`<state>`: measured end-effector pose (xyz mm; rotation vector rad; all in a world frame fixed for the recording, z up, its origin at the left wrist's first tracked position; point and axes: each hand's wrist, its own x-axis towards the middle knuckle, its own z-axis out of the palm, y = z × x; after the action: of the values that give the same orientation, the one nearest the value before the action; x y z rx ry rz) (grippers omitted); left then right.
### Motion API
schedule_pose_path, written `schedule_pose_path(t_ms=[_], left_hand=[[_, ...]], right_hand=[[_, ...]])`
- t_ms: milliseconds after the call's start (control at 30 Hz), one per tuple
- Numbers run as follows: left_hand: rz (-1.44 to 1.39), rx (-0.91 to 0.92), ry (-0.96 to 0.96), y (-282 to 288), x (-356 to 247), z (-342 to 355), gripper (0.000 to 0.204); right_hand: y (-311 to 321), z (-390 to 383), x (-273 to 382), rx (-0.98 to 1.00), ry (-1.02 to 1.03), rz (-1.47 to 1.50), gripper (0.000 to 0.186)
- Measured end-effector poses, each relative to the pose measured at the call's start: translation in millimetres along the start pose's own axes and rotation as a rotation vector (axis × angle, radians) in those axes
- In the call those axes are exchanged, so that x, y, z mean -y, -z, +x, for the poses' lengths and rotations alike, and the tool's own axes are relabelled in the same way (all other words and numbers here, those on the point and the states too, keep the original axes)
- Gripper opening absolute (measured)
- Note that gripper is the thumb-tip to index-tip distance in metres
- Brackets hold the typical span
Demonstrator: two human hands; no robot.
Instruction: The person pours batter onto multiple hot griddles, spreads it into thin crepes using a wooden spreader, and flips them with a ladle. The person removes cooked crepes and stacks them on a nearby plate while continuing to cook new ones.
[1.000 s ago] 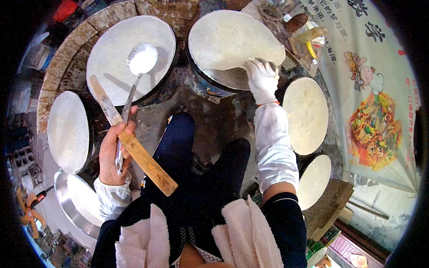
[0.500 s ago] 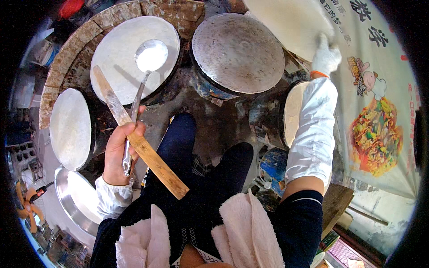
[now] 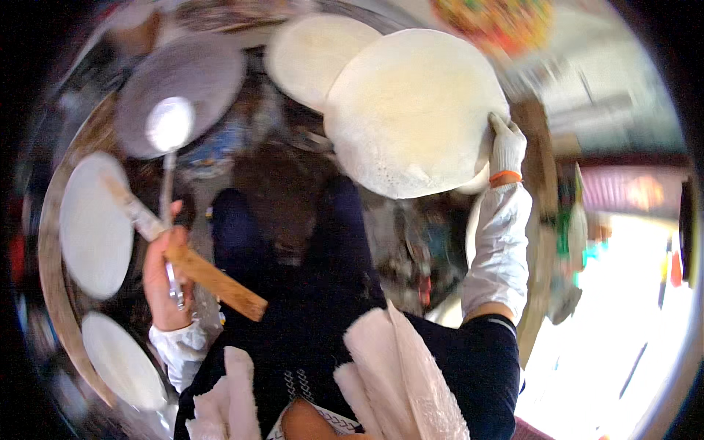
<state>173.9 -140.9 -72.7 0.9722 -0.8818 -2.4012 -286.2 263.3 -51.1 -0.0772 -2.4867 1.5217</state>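
My right hand (image 3: 507, 149), in a white glove, pinches the right edge of a large, thin, round pancake (image 3: 414, 110). The pale sheet spreads out flat to the hand's left and partly covers the round griddle behind it. My bare left hand (image 3: 169, 282) is closed around two tools at once. One is a shiny metal ladle (image 3: 171, 123), its bowl pointing away from me over the bare dark griddle (image 3: 209, 77). Crossing its handle is a flat wooden stick (image 3: 220, 282), its far end near the pale-coated griddle (image 3: 95, 227) on the left.
Another pale-topped round (image 3: 308, 62) stands at the far middle, and one more (image 3: 125, 359) at the lower left. A curved rim (image 3: 51, 271) runs outside the left griddles. White towels (image 3: 389, 359) hang over my chest. Bright light fills the right side.
The view has turned to the right, blurring the surroundings. My right hand has brought the pancake from the far right edge nearer to me. My left hand keeps both tools.
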Motion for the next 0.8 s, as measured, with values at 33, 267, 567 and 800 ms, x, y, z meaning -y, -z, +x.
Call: schedule_pose_path(t_ms=[33, 267, 567, 800], left_hand=[[0.086, 0.082, -0.002, 5.8, 10.6, -3.6, 0.048], [0.975, 0.767, -0.584, -1.6, 17.0, -19.9, 0.053], [1.0, 1.038, -0.597, -41.4, 34.9, -33.6, 0.072], [1.062, 0.962, -0.602, -61.6, 48.9, -59.1, 0.079]], right_hand=[[75.3, -6.1, -49.2, 0.0, 0.011, 0.006, 0.037], [381.5, -278.0, -127.4, -0.754, -0.297, 0.094, 0.019], [388.4, -581.4, -415.0, -1.396, -0.677, 0.84, 0.039], [331.2, -583.3, -474.7, -1.475, -1.276, 0.616, 0.041]])
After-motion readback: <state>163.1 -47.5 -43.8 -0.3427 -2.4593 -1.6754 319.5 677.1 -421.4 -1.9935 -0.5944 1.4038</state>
